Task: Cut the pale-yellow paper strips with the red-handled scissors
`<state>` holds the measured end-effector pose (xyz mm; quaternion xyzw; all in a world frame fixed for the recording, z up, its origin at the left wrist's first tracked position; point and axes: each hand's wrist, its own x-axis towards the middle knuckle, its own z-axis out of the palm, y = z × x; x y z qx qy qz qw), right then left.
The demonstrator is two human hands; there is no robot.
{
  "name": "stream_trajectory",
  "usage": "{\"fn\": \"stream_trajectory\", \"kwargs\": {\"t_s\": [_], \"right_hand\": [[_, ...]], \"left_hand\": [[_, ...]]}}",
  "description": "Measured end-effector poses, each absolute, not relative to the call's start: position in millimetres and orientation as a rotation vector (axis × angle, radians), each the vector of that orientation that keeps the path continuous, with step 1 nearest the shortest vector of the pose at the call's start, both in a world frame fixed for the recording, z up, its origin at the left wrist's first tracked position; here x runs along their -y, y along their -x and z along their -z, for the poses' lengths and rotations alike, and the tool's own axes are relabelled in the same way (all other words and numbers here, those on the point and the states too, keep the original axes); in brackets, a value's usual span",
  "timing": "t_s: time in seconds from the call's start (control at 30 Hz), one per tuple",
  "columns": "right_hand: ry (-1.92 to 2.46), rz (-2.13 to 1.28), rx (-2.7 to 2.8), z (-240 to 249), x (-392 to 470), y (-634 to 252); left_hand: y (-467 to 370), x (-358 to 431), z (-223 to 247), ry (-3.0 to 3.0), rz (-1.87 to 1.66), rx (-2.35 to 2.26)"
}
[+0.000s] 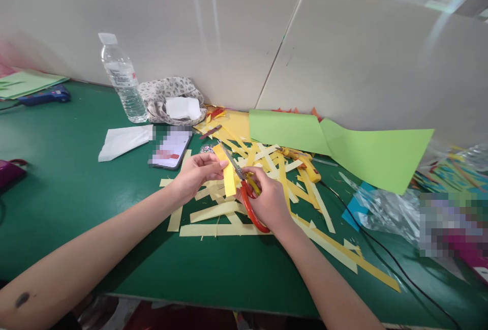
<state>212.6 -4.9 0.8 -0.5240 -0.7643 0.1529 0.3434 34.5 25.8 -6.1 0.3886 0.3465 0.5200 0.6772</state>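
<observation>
My left hand (202,171) pinches a short bright-yellow paper strip (230,180) between thumb and fingers. A pair of scissors (251,210) with red handles is in my right hand (267,192), fingers wrapped about the grips. Its metal blades point up and away, right beside the yellow strip; whether they touch it I cannot tell. Under and around both hands lie many loose pale and deeper yellow paper strips (213,230), crossing each other on the green table (152,264).
Behind my left hand are a phone (173,147), a white tissue (124,142), a water bottle (124,86) and a patterned pouch (171,88). Green paper (385,157) lies at the back right. A yellow glue gun (310,167) trails a black cord (381,253) near a clear plastic bag (392,213).
</observation>
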Motion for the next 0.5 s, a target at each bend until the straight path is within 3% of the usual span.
{"fn": "stream_trajectory", "kwargs": {"t_s": [0.5], "right_hand": [[1.387, -0.486, 2.004, 0.3, 4.7, -216.2]], "left_hand": [[-38.4, -23.2, 9.2, -0.953, -1.094, -0.781]]}}
